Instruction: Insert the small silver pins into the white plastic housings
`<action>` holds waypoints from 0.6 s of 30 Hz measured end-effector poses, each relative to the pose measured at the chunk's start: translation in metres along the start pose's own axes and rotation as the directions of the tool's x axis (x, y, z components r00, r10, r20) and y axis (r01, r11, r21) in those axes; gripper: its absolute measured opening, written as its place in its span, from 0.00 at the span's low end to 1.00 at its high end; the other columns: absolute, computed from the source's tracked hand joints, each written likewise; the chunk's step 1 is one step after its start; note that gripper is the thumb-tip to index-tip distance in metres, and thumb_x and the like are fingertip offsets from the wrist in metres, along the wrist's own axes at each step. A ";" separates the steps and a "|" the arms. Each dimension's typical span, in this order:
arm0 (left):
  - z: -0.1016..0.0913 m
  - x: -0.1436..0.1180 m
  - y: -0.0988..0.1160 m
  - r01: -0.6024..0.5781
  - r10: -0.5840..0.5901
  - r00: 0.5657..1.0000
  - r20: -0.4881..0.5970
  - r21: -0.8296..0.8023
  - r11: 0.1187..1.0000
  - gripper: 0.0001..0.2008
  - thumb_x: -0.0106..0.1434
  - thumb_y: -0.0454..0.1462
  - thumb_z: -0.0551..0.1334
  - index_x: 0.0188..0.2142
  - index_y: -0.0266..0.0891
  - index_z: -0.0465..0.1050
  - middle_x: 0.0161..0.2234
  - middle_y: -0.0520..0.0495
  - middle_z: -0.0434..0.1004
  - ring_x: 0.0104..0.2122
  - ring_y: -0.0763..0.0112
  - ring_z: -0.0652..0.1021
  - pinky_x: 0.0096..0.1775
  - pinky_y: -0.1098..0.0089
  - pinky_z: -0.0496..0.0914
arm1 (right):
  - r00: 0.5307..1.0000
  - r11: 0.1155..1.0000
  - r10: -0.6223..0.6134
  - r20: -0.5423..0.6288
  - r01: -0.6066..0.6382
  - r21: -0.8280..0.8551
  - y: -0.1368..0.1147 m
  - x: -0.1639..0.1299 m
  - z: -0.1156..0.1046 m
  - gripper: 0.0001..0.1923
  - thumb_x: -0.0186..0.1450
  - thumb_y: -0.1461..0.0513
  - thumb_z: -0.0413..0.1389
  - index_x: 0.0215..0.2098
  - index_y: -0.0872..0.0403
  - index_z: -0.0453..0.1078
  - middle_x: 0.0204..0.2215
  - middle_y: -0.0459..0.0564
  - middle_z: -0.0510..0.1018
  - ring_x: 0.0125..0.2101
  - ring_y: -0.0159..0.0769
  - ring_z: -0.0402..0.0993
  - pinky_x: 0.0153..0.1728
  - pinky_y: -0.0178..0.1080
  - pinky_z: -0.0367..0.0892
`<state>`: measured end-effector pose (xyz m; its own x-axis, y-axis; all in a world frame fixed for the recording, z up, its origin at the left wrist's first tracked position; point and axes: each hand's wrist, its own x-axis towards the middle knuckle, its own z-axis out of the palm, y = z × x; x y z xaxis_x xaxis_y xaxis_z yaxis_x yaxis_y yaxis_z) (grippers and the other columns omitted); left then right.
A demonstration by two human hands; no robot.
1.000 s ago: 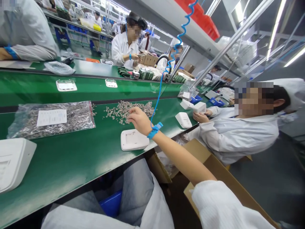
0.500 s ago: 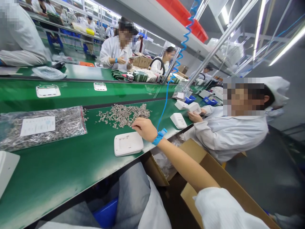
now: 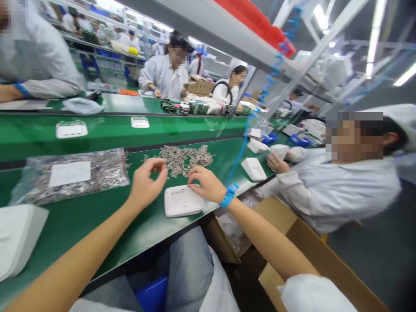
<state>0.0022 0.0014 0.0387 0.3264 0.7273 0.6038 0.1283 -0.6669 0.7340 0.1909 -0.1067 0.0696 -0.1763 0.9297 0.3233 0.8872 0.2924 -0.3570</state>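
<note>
A white plastic housing (image 3: 183, 206) lies near the table's front edge, its recessed side up. My right hand (image 3: 208, 185) is over its upper right edge, thumb and fingers bent in a pinch; anything between the fingertips is too small to make out. To the left of it, my left hand (image 3: 147, 182) hovers by the heap of small metal pieces (image 3: 185, 158), thumb and forefinger curved into a ring with tips nearly meeting. Whether it holds a piece does not show. A blue wrist strap (image 3: 229, 195) is around my right wrist.
A clear bag of metal pieces (image 3: 107, 175) lies left, above another white housing (image 3: 21, 238). Beyond runs a green strip carrying white parts (image 3: 71, 129). At right, a co-worker (image 3: 351, 173) handles a white housing. Open cardboard box (image 3: 312, 247) below; blue coiled cord (image 3: 242, 151) hangs down.
My left hand has come into view and reached the near side of the heap. My right hand has moved from the heap's edge onto the housing. The view has shifted slightly.
</note>
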 end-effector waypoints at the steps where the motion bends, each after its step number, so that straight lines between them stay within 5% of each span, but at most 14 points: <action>1: 0.003 -0.001 -0.008 0.016 -0.016 1.000 0.015 -0.012 1.000 0.09 0.64 0.37 0.59 0.43 0.39 0.72 0.33 0.50 0.76 0.33 0.72 0.75 0.39 0.69 0.71 | 1.000 1.000 -0.008 0.016 0.008 -0.013 -0.001 0.000 0.002 0.06 0.60 0.71 0.59 0.29 0.55 0.71 0.37 0.51 0.75 0.42 0.40 0.71 0.46 0.43 0.65; 6: 0.022 -0.003 -0.037 0.140 -0.122 0.974 0.190 -0.089 0.986 0.15 0.60 0.34 0.57 0.47 0.37 0.69 0.36 0.49 0.77 0.34 0.72 0.76 0.34 0.72 0.69 | 0.997 0.998 -0.029 0.075 0.033 -0.057 -0.007 0.004 0.012 0.06 0.61 0.71 0.57 0.31 0.55 0.71 0.38 0.52 0.75 0.41 0.40 0.69 0.45 0.43 0.64; 18: 0.020 -0.012 -0.041 0.139 -0.131 0.887 0.444 0.014 0.990 0.08 0.57 0.34 0.59 0.38 0.39 0.70 0.26 0.55 0.70 0.26 0.74 0.70 0.29 0.72 0.63 | 0.975 0.984 -0.001 0.223 0.041 -0.174 -0.019 0.016 0.038 0.06 0.61 0.71 0.58 0.30 0.55 0.69 0.35 0.51 0.73 0.38 0.40 0.67 0.42 0.41 0.64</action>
<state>0.0121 0.0167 -0.0055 0.6882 0.6600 0.3013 0.1854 -0.5614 0.8065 0.1549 -0.0884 0.0480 -0.2680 0.9558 0.1207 0.9398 0.2869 -0.1857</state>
